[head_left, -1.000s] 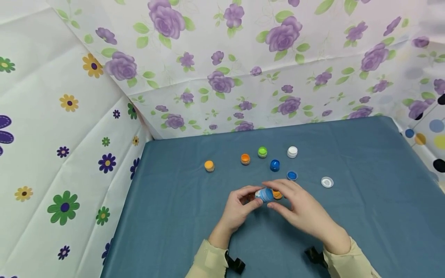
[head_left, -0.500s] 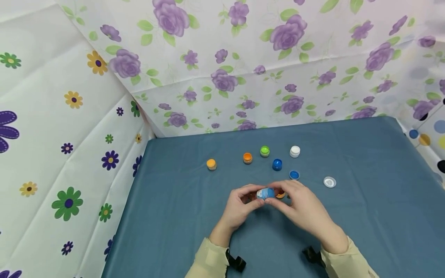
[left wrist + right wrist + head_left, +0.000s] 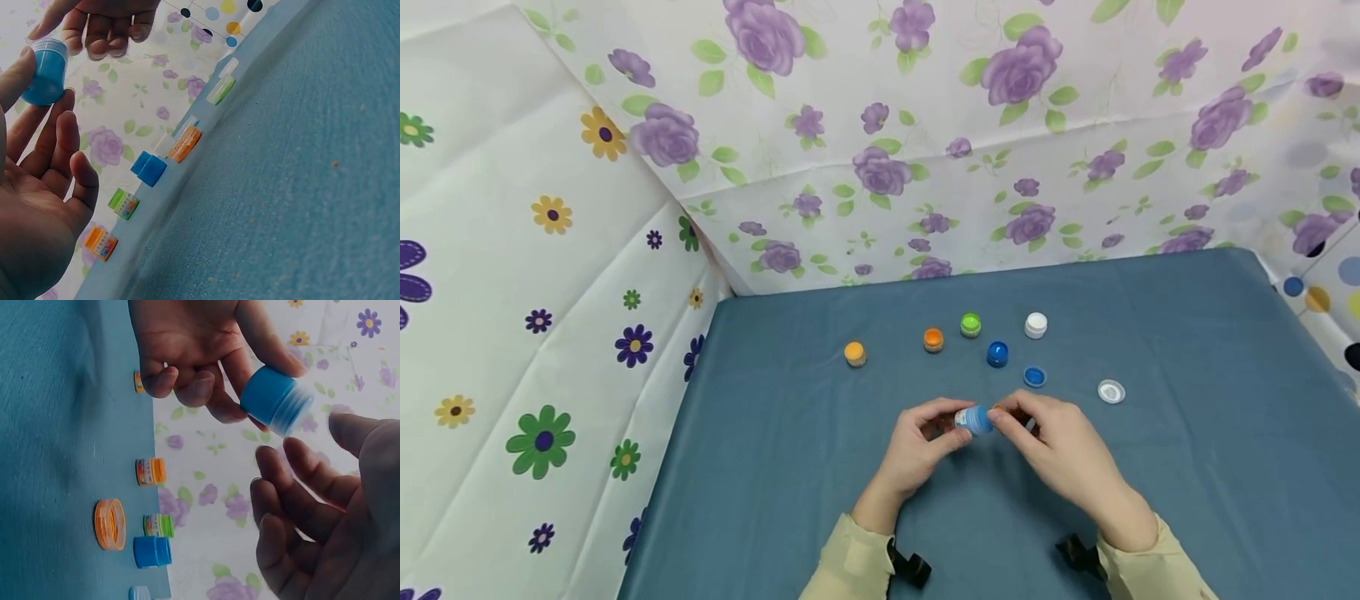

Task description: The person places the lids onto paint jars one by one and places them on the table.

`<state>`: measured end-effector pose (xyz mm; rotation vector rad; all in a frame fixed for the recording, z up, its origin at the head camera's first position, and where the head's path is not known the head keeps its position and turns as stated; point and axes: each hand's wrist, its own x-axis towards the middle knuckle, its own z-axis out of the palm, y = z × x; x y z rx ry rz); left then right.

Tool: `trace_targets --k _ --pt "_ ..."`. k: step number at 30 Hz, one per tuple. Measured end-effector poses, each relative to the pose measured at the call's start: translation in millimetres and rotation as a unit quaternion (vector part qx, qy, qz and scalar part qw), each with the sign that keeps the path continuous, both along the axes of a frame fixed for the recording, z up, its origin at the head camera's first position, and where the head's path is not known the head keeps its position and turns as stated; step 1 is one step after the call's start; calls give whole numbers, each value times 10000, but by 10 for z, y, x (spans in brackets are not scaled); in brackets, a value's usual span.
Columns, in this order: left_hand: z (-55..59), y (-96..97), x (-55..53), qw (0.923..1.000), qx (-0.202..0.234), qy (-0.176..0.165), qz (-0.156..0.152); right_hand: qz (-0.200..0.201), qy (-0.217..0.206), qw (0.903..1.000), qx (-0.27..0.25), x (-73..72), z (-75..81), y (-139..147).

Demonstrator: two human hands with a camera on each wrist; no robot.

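My left hand [image 3: 910,454] grips a small light-blue paint jar [image 3: 973,420] between thumb and fingers, tilted above the table. In the right wrist view, the jar [image 3: 275,399] has a clear ribbed end that faces my right hand [image 3: 319,512]. The right thumb and forefinger are spread a little apart beside that end, with a narrow gap to it; the other fingers curl loosely. From the head view, the right hand [image 3: 1063,442] looks very close to the jar. It mostly hides an orange lid [image 3: 109,525] lying on the table behind.
Behind the hands stand a yellow-orange jar [image 3: 855,354], an orange jar [image 3: 933,340], a green jar [image 3: 971,325], a dark-blue jar [image 3: 997,354] and a white jar [image 3: 1036,325]. A blue lid [image 3: 1034,377] and a white lid [image 3: 1111,392] lie nearby. The left wrist view shows a green round piece [image 3: 221,90].
The right fingers went from spread around the jar's end to closing on it, then drew slightly right of it. The left hand keeps its grip on the jar in nearly the same place.
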<state>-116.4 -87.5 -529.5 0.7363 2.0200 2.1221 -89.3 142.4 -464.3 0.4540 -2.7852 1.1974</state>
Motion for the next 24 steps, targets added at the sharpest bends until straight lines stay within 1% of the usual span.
trace_targets --k 2,7,10,13,17,21,24 --pt "6 0 -2 10000 0 -34 12 106 223 9997 7 -10 -6 20" --pt "0 -8 4 9999 53 -111 -11 687 677 9953 107 -23 -30 58" --pt "-1 -9 8 9997 110 -192 -35 966 841 9918 58 -26 -42 65" --pt "-1 -8 4 9997 147 -189 -52 1118 944 9892 42 -32 -43 63" --pt "-15 -9 -3 9999 122 -54 -78 1107 903 9897 82 -34 -32 58" --pt "-35 -9 -9 9999 37 71 -133 886 670 9936 207 -29 -21 51" --pt "-38 -7 -10 9997 -41 139 -184 675 410 9965 283 -21 -18 35"
